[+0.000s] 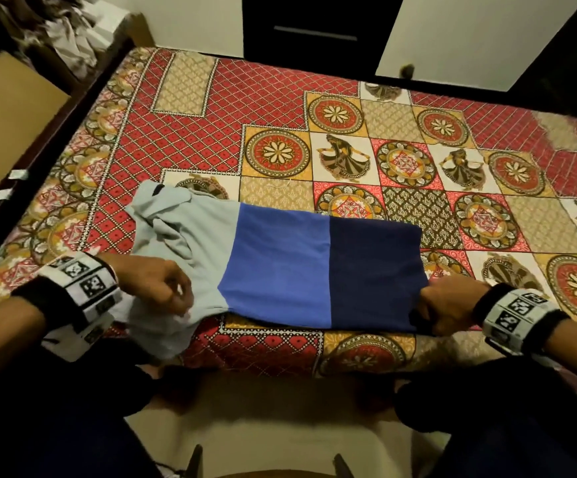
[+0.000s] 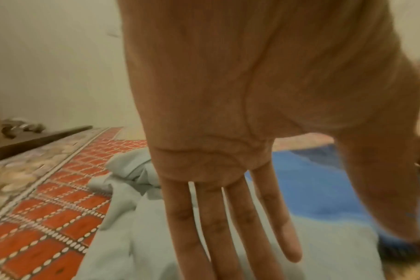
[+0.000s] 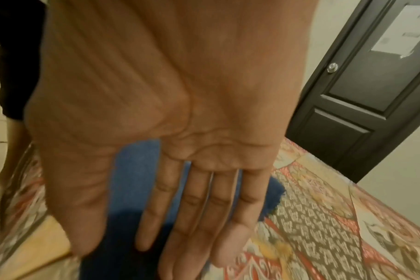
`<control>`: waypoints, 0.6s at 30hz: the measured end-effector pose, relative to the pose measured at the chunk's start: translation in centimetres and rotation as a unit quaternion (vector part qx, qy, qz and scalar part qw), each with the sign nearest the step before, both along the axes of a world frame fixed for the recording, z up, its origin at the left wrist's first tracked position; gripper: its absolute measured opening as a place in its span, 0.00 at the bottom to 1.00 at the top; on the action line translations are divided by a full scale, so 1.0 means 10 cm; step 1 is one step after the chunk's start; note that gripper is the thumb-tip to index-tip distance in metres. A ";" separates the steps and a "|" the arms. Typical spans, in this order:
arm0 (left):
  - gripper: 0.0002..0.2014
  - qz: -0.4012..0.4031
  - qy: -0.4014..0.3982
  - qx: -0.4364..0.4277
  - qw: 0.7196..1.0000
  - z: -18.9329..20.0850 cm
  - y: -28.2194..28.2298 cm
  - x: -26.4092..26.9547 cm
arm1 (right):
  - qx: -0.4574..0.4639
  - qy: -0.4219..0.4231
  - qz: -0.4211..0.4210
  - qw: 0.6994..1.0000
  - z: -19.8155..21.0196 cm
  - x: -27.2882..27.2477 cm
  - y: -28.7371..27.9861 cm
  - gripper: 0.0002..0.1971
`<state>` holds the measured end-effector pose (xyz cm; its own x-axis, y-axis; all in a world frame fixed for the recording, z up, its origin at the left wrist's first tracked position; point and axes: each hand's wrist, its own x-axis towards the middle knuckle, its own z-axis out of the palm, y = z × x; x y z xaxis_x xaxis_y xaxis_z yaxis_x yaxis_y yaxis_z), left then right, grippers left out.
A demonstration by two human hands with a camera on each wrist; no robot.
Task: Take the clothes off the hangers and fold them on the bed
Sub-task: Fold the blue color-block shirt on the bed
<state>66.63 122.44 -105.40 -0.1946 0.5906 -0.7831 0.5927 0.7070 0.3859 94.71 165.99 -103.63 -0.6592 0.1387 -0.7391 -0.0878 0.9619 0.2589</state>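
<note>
Two flat hands on one soft shirt at the near edge of the bed.

Both hands lay on the three-tone blue shirt (image 1: 280, 263), spread crosswise along the near edge of the bed (image 1: 176, 132). My left hand (image 1: 156, 288) rested on the pale, rumpled collar end and my right hand (image 1: 449, 307) on the navy hem. From above they looked bunched, but the wrist views showed the fingers straight, gripping nothing. I judged the knit light and limp, sure to sag and crease if lifted by one point. Hem corners and shoulders seemed the places to take it, with the bunched sleeve smoothed first. The patterned bedspread looked flat and grippy enough to hold a fold. A dark door (image 3: 362, 94) stood beyond the bed, a cardboard box (image 1: 4, 115) at its left.
</note>
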 end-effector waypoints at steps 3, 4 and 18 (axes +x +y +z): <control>0.08 0.188 0.001 0.112 0.976 0.12 -0.16 -0.23 | -0.036 0.081 0.004 0.996 0.14 -0.21 -0.24 0.18; 0.08 0.229 0.064 0.137 0.962 0.10 -0.23 -0.33 | -0.054 0.110 -0.004 0.992 0.16 -0.29 -0.38 0.16; 0.17 0.421 0.099 0.192 0.881 -0.56 -0.48 -0.48 | -0.332 0.359 0.012 0.872 -0.84 -1.26 -3.47 0.37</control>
<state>61.85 117.67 -110.99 -0.8013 0.3854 -0.4575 0.0033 0.7677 0.6409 82.10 131.28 -112.07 -0.9820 -0.1831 -0.0462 -0.1549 0.9212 -0.3570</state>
